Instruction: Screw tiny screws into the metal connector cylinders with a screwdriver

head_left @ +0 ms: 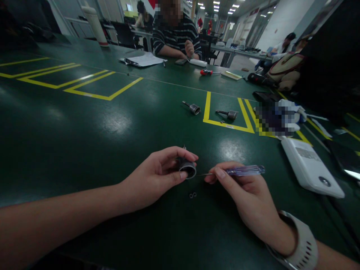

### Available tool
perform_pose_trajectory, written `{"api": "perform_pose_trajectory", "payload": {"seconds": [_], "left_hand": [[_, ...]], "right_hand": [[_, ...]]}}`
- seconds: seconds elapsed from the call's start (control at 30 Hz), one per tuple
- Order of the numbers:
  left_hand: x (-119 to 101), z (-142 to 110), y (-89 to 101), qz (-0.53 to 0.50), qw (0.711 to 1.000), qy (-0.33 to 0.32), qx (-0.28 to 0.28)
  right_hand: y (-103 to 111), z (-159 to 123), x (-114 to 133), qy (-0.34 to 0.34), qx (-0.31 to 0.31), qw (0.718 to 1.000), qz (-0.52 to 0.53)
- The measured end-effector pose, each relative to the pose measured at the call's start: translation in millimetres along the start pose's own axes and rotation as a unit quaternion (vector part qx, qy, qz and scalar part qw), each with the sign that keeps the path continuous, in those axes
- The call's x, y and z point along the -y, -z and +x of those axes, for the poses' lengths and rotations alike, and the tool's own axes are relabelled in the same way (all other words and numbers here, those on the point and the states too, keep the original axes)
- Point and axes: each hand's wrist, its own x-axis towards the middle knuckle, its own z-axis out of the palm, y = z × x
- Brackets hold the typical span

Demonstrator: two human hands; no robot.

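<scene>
My left hand [160,170] is closed around a dark metal cup-shaped part [188,169], its open round end turned toward me and to the right. In my right hand [239,187] is a small screwdriver [244,170] with a clear purplish handle. Its thin shaft points left toward the cup's mouth; whether the tip touches the cup I cannot tell. Below the cup, two small nut-like rings [192,195] lie side by side on the green table [118,123]. Two similar metal parts with stems, one [194,108] left of a yellow taped box and another [232,114] inside it, lie farther off.
A white device [312,167] lies right of my right hand. Beyond are a red-and-black screwdriver [206,72], papers [144,59], a pale bottle [95,26] and a cloth bundle [292,112]. A person in a striped top [176,35] sits across the table.
</scene>
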Motion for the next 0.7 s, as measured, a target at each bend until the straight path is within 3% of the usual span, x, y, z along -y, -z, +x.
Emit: {"api": "perform_pose_trajectory", "payload": {"seconds": [0.2,0.33,0.5,0.7], "left_hand": [[-4.2,-0.2,0.3,-0.009,1.000,0.008,-0.028],[-4.3,-0.2,-0.3,-0.016,0.998,0.010,-0.059],[-2.5,1.1,-0.8,-0.021,0.996,0.015,-0.089],[-2.2,1.5,-1.2,-0.008,0.995,0.010,-0.101]], "right_hand": [[-0.6,-1.8,-0.8,0.007,0.023,0.999,-0.026],[0.6,-6.9,1.5,0.093,0.032,0.990,-0.098],[2.6,-15.4,1.8,0.281,0.130,0.924,-0.226],[3.5,-17.6,-3.0,0.348,0.126,0.887,-0.277]]}}
